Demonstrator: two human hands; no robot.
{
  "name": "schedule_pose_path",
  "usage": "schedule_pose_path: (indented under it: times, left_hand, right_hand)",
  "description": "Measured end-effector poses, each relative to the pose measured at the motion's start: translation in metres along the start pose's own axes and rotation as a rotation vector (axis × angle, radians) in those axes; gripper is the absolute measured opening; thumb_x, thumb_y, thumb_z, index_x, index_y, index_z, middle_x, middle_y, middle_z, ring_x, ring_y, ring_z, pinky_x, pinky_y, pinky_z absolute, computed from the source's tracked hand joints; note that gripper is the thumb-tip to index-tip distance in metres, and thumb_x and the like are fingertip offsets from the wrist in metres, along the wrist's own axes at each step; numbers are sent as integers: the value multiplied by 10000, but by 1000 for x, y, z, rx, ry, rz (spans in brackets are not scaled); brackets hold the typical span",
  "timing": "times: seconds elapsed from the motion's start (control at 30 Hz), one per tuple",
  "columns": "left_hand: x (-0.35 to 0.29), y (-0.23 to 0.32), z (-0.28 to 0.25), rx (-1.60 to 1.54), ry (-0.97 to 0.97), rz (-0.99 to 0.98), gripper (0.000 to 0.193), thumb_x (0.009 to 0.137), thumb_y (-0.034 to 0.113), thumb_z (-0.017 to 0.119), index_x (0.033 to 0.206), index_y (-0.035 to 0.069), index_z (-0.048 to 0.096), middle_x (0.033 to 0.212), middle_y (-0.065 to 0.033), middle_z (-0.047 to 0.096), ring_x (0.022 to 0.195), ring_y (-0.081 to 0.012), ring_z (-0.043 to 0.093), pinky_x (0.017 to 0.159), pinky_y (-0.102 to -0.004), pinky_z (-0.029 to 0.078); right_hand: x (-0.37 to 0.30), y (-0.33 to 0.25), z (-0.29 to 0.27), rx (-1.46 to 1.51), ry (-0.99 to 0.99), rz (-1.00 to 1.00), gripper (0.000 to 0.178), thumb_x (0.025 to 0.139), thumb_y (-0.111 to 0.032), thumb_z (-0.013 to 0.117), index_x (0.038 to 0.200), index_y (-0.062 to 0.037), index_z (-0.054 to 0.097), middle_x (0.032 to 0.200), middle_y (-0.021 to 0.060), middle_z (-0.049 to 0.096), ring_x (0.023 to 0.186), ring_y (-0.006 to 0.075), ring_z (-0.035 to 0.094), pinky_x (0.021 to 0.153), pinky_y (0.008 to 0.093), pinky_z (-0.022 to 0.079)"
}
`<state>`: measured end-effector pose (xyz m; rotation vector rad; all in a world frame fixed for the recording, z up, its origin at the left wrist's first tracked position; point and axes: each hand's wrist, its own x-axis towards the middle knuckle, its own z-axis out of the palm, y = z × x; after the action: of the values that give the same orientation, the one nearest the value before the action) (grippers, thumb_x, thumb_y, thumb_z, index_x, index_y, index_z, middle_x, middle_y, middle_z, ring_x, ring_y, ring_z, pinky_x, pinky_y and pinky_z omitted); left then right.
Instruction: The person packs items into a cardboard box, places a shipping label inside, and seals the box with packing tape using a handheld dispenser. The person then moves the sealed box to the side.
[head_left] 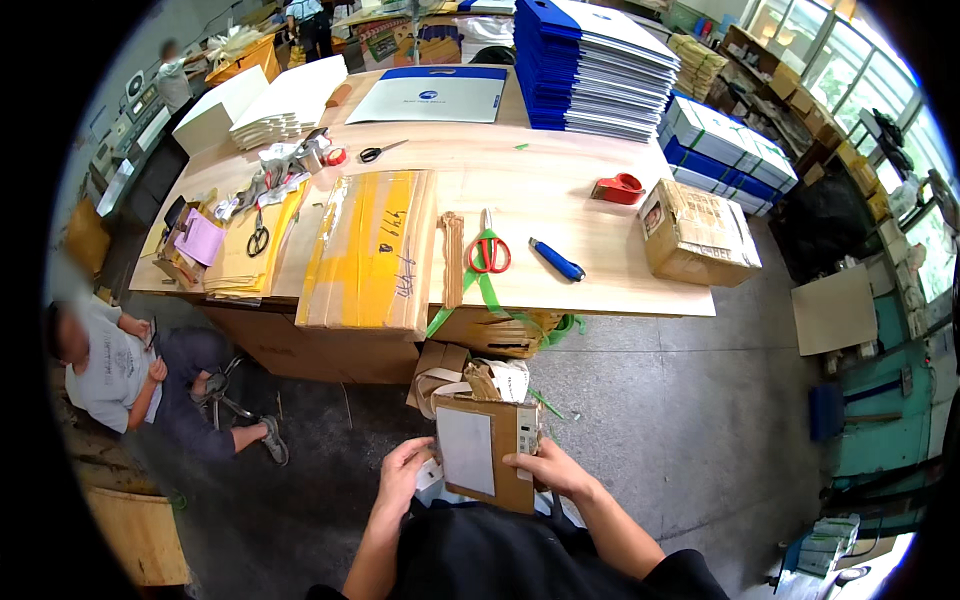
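Observation:
In front of my body, my right hand (548, 468) grips the right edge of a flat brown cardboard box (510, 465), thumb on its front. A white label (466, 453) covers much of the box's face, and its top end looks torn. My left hand (403, 472) is beside the box's left edge, fingers curled around a small white piece (429, 476) whose kind I cannot make out. Just beyond the box, an open carton (432, 362) holds cardboard and paper scraps. On the table edge lie red-and-green scissors (489, 250) and a blue utility knife (556, 260).
A large taped carton (365, 250) and a smaller carton (700, 232) stand on the wooden table (600, 285). Blue-and-white folders (600, 70) are stacked behind. A red tape dispenser (618, 188) lies at right. A seated person (120, 370) is at left; green strapping (490, 295) hangs off the edge.

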<state>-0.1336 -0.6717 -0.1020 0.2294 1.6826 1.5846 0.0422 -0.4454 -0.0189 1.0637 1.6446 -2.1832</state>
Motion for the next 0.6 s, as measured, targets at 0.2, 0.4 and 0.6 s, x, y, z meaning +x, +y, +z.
schedule_pose_path:
  times: [0.2, 0.4, 0.6]
  left_hand:
    - [59, 17, 62, -230, 201, -24, 367, 955, 7, 573, 1321, -1, 560, 1068, -129, 688, 981, -171, 660, 861, -286, 512]
    - [153, 52, 90, -518, -380, -275, 413, 1044, 306, 485, 1278, -18, 591, 1188, -107, 674, 1123, -187, 627, 975, -335, 480]
    - [209, 77, 165, -197, -153, -28, 364, 950, 214, 686, 1225, -12, 612, 1136, -70, 670, 1030, -152, 631, 918, -309, 492]
  right_hand:
    - [29, -7, -94, 121, 122, -64, 338, 892, -240, 718, 1135, -13, 663, 973, 76, 697, 830, 152, 656, 676, 327, 548]
    - [65, -42, -134, 330, 60, -209, 404, 909, -202, 712, 1222, 33, 610, 1108, 107, 680, 1016, 180, 641, 871, 324, 528]
    - [133, -92, -209, -41, 293, -253, 618, 953, -300, 680, 1388, 64, 434, 1047, 130, 667, 845, 160, 637, 742, 320, 534]
